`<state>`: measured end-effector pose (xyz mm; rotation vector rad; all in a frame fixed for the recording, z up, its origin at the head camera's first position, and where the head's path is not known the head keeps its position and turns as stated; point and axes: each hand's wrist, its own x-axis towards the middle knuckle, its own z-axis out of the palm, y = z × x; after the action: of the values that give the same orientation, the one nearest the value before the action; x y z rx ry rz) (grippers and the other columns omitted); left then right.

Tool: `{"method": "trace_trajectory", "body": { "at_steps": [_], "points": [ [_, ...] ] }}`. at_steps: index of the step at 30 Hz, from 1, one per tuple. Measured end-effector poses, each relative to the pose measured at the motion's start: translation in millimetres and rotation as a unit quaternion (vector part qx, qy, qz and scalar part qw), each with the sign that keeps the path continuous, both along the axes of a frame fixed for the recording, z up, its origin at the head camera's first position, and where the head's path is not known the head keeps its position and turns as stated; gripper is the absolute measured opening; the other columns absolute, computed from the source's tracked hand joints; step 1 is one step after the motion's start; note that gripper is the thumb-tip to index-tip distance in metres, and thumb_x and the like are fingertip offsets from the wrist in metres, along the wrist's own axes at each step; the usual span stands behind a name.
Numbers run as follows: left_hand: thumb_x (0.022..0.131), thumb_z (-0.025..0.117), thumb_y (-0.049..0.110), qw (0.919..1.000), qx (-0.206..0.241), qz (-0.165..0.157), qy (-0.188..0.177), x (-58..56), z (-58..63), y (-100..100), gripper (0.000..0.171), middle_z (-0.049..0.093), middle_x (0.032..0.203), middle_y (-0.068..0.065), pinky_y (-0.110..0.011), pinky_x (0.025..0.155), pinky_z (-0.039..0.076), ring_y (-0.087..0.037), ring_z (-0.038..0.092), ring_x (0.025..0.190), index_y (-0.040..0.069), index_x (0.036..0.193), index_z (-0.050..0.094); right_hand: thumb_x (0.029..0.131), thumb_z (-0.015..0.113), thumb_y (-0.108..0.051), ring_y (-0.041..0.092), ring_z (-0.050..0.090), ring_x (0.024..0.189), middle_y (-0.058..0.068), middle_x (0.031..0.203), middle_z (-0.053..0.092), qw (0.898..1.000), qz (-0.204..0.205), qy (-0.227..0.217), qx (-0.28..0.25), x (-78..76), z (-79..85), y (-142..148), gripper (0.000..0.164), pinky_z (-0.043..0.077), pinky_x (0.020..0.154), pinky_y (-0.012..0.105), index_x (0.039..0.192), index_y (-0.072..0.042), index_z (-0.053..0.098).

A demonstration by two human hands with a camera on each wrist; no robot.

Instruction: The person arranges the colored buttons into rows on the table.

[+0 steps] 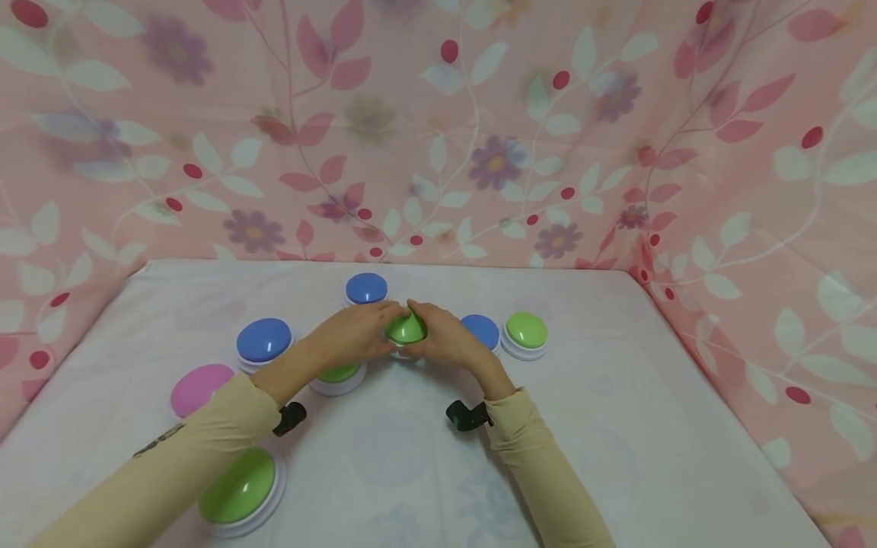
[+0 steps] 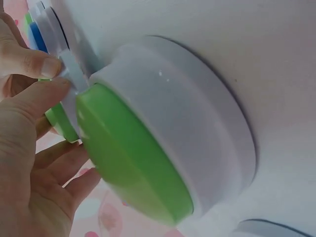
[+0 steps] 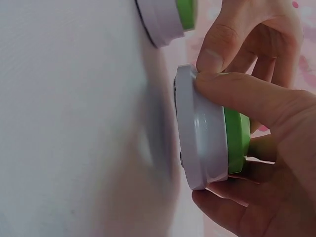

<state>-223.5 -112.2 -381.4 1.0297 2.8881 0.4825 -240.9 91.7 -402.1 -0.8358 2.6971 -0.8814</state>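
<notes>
Both hands hold one round push button with a green dome and a white base, near the middle of the table. My left hand grips its left side, the right hand its right side. In the right wrist view the button's white base is tilted on edge, raised over the cloth with a shadow beneath. The thumbs meet at its near rim, while the fingers wrap its far side. Another green button lies just under the left wrist; it looms large in the left wrist view.
Blue buttons stand behind, left and right of the hands. A green button sits at far right. Below the left sleeve lie a pink button and a larger green one. Floral cloth walls the table.
</notes>
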Motion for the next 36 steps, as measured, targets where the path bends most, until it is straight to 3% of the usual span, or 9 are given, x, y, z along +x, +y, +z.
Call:
{"method": "trace_trajectory", "body": {
  "at_steps": [6, 12, 21, 26, 36],
  "points": [
    [0.087, 0.077, 0.026, 0.9988, 0.001, -0.015, 0.046, 8.8, 9.2, -6.7, 0.056, 0.054, 0.142, -0.017, -0.05, 0.091, 0.054, -0.035, 0.062, 0.119, 0.012, 0.137, 0.055, 0.083, 0.081, -0.026, 0.025, 0.053, 0.127, 0.014, 0.147, 0.049, 1.0, 0.004, 0.005, -0.015, 6.4, 15.0, 0.7, 0.085, 0.044, 0.107, 0.04, 0.151, -0.001, 0.036],
    [0.088, 0.076, 0.027, 0.9959, -0.014, -0.035, 0.082, 24.4, 13.5, -14.9, 0.058, 0.05, 0.147, -0.017, -0.053, 0.081, 0.057, -0.045, 0.058, 0.121, 0.016, 0.14, 0.053, 0.082, 0.082, -0.025, 0.024, 0.053, 0.127, 0.014, 0.148, 0.048, 1.0, 0.021, 0.009, -0.011, 15.6, 28.0, 1.3, 0.085, 0.046, 0.105, 0.039, 0.15, -0.001, 0.038],
    [0.082, 0.08, 0.031, 0.9904, -0.056, -0.063, 0.11, 43.4, 6.5, -19.8, 0.071, 0.045, 0.151, -0.018, -0.056, 0.081, 0.056, -0.054, 0.055, 0.119, 0.018, 0.145, 0.049, 0.081, 0.082, -0.028, 0.022, 0.054, 0.127, 0.012, 0.149, 0.048, 0.999, 0.03, 0.006, 0.028, 30.2, 29.9, 2.2, 0.086, 0.047, 0.104, 0.036, 0.151, -0.003, 0.038],
    [0.081, 0.081, 0.031, 0.9919, -0.053, -0.067, 0.094, 48.0, 6.7, -18.3, 0.071, 0.045, 0.151, -0.018, -0.056, 0.077, 0.057, -0.055, 0.056, 0.116, 0.018, 0.143, 0.05, 0.081, 0.083, -0.027, 0.023, 0.053, 0.128, 0.012, 0.15, 0.047, 0.999, 0.032, 0.008, 0.036, 34.9, 25.5, 1.9, 0.086, 0.047, 0.104, 0.036, 0.151, -0.003, 0.038],
    [0.083, 0.08, 0.032, 0.9941, -0.078, -0.062, 0.043, 52.4, 4.7, -18.4, 0.07, 0.046, 0.15, -0.02, -0.057, 0.085, 0.055, -0.053, 0.059, 0.114, 0.016, 0.143, 0.048, 0.081, 0.083, -0.027, 0.025, 0.052, 0.13, 0.014, 0.148, 0.049, 0.998, 0.041, -0.004, 0.047, 37.7, 15.9, -3.5, 0.084, 0.045, 0.106, 0.037, 0.149, -0.003, 0.041]
  ]
}}
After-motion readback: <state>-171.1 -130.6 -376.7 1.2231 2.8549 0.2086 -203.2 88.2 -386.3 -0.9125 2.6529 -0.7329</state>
